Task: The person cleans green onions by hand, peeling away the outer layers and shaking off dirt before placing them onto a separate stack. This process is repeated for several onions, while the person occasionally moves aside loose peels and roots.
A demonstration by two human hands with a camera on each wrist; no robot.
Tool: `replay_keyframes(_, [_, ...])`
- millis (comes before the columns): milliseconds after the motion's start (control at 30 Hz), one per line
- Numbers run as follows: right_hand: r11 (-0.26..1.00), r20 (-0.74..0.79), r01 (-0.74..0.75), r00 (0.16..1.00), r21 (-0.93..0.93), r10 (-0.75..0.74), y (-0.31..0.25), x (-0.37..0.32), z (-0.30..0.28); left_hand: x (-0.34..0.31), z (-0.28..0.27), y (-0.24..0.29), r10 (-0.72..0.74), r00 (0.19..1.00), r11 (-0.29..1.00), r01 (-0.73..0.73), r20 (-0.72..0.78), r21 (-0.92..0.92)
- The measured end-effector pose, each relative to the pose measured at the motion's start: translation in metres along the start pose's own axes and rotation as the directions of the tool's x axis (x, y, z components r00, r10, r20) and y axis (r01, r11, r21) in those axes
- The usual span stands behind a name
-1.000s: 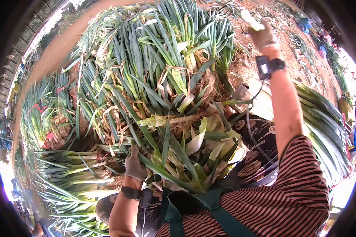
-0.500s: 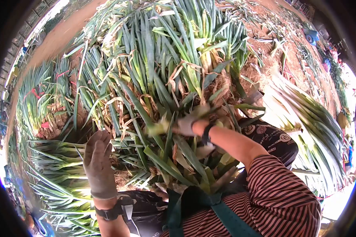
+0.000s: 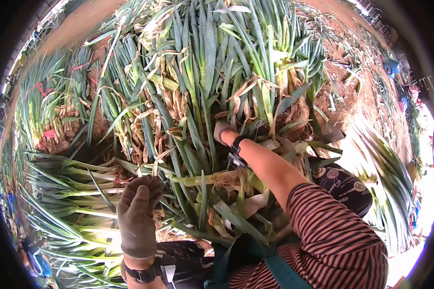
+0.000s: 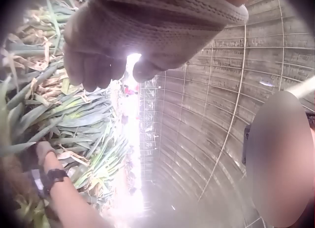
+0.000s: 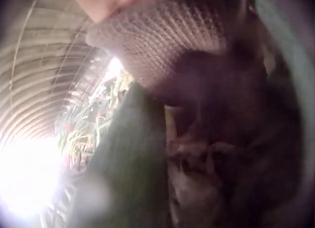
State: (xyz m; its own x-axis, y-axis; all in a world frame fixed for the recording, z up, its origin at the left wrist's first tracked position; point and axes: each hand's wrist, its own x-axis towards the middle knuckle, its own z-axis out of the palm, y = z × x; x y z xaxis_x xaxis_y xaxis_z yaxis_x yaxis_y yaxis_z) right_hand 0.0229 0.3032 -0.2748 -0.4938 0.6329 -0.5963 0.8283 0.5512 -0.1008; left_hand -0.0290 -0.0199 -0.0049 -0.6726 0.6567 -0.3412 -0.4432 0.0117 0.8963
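Note:
The gloved left hand (image 3: 139,216) is raised at lower left, its fingers loosely bent, beside green onions (image 3: 77,192) lying in rows. In the left wrist view a bright gap separates the thumb of the left hand (image 4: 142,33) from its fingers, which hold nothing. The right hand (image 3: 223,132) reaches down into the big heap of leafy onions (image 3: 207,58); leaves hide its fingertips. A broad leaf (image 5: 130,164) stands close to the right glove (image 5: 162,46), and the area under its fingers is too dark to read. A pale stalk with roots (image 3: 197,180) lies across leaves below the right forearm.
Onions with long white stems (image 3: 371,159) lie at the right. Upright bundles with red ties (image 3: 58,113) stand at the left. Loose trimmings litter the brown ground (image 3: 337,86) at upper right. The person's patterned trouser leg (image 3: 342,190) borders the leaf pile.
The right hand has swung from upper right, where it held a pale stalk piece, down into the heap. The left hand has released the leaves and shifted left, with its fingers bending lately.

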Motion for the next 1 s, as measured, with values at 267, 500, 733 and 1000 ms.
replay_keyframes(267, [0.963,-0.023,-0.019,0.999,0.269,0.026,-0.041,-0.002,0.041,0.004,0.009,0.006,-0.046,0.998,0.998,0.047,-0.043,0.037])
replay_keyframes(500, [0.891,-0.154,0.071,0.988,0.449,-0.002,-0.01,-0.071,-0.039,-0.004,0.007,0.01,-0.02,0.998,0.997,0.024,-0.052,0.078])
replay_keyframes(733, [0.339,-0.487,0.506,0.861,0.793,-0.146,0.024,-0.198,-0.112,-0.008,0.011,0.008,0.049,0.998,0.993,-0.045,-0.034,0.108])
replay_keyframes(1000, [0.415,-0.723,0.827,0.545,0.38,-0.424,0.044,-0.342,-0.055,-0.009,0.044,0.002,0.139,0.987,0.973,-0.151,0.08,0.173])
